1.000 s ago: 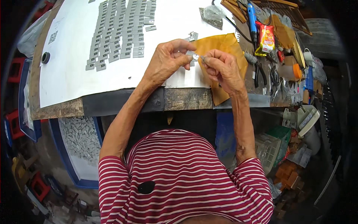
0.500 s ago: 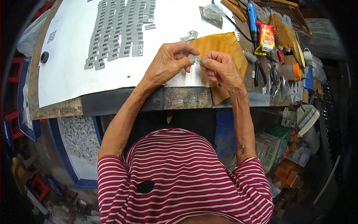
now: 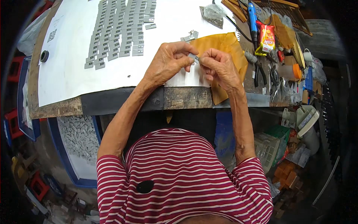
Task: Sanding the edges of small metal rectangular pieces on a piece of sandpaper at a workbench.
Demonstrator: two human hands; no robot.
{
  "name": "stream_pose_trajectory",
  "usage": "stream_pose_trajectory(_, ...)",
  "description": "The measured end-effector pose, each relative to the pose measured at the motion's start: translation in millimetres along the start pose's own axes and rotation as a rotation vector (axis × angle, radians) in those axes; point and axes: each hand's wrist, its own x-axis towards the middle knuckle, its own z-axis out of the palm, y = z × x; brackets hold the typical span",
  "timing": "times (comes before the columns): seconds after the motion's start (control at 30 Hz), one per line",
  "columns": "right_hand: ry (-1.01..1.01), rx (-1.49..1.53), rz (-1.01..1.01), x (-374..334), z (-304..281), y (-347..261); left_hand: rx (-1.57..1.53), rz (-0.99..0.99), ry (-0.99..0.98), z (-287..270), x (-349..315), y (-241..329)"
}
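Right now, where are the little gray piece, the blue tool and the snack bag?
little gray piece (image 3: 194, 58), head view, middle between fingertips.
blue tool (image 3: 253, 18), head view, its handle.
snack bag (image 3: 266, 38), head view, front face.

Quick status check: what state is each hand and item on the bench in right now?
left hand: pinching small grey piece
right hand: pinching the same piece
grey pieces: laid flat in rows on white sheet
yellow cloth: spread, crumpled
snack bag: lying flat
pliers: lying unused
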Motion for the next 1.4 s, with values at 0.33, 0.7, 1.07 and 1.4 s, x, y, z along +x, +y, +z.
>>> stream_pose_trajectory(0.33,0.015,0.011,0.014,1.7,4.4,-0.6,0.029,0.021,0.002,-0.4,1.3,-5.4)
stream_pose_trajectory(0.7,-0.059,0.062,0.041,6.2,-10.7,2.0,0.581,0.274,0.006,0.4,-1.4,-4.3)
stream_pose_trajectory(1.07,0.005,-0.002,-0.108,9.1,-7.6,5.1,0.685,0.193,0.15,-20.5,-2.1,7.5)
stream_pose_trajectory(1.4,0.187,-0.113,-0.225,-33.8,-27.0,2.9,1.164,0.314,0.435,-51.1,17.0,-17.4)
